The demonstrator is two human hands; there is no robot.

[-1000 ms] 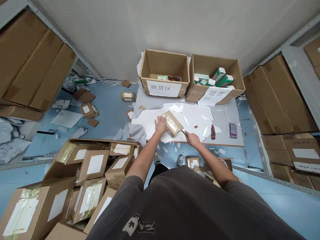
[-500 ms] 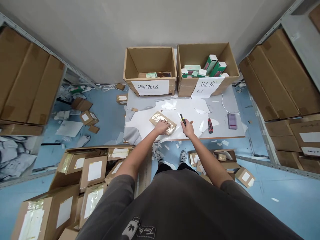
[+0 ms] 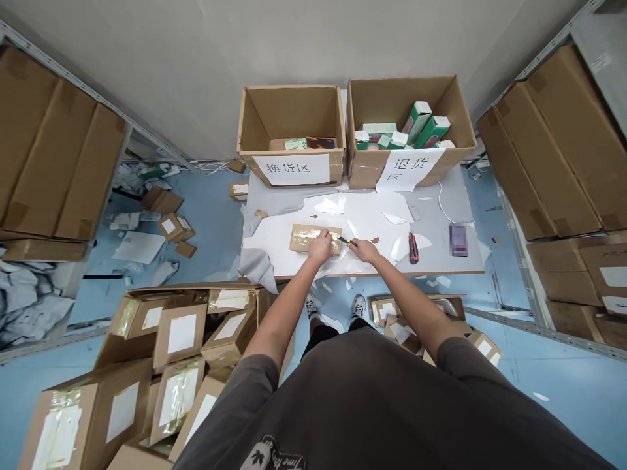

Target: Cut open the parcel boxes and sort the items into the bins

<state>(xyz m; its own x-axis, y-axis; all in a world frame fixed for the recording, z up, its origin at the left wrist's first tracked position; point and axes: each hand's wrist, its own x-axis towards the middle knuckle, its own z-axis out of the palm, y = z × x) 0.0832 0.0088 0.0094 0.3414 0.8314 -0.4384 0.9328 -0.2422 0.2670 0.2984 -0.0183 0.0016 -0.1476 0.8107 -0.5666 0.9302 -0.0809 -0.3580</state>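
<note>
A small taped cardboard box [image 3: 300, 237] lies flat on the white-topped table, its long side running left to right. My left hand [image 3: 320, 245] grips it near its right half, fingers curled over the top. In my right hand [image 3: 365, 250] is a black and yellow utility knife [image 3: 349, 241], pointing left. The knife's tip is at the box's right end; whether it cuts into the tape is too small to tell. To the right of my right hand lies a red and black tool [image 3: 413, 248], and beyond it a purple, blurred-out item [image 3: 458, 240].
Two large open cartons with handwritten signs, the left one [image 3: 337, 171] and the right one [image 3: 362, 172], stand at the table's back. Paper scraps [image 3: 330, 205] litter the tabletop [image 3: 274, 261]. Several labelled parcels [image 3: 182, 331] fill a carton at lower left. Shelves with boxes flank both sides.
The box has turned from a slant to lie nearly straight across, with my left hand on it. My right hand has swung the knife from pointing away to pointing left, against the box's right end.
</note>
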